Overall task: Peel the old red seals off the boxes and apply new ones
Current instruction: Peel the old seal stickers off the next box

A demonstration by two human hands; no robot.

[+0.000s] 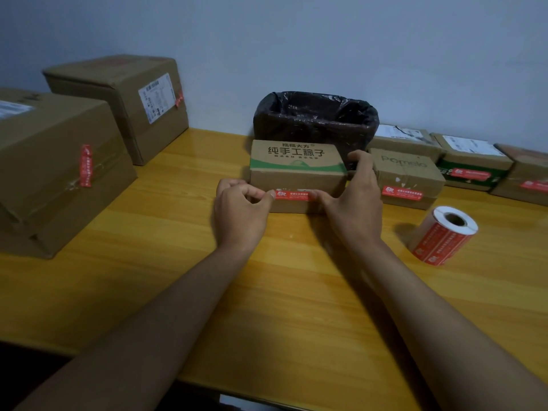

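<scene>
Head | left hand (pixel 240 212) pinches red seal (pixel 292 195) end | right hand (pixel 353 200) grips box (pixel 296 170) right edge | bare table (pixel 267 292) in front

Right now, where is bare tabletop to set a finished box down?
Free: yellow wooden table between large cardboard box and left hand; also nearer than red seal roll. Crowded: back right, row of small boxes.
</scene>
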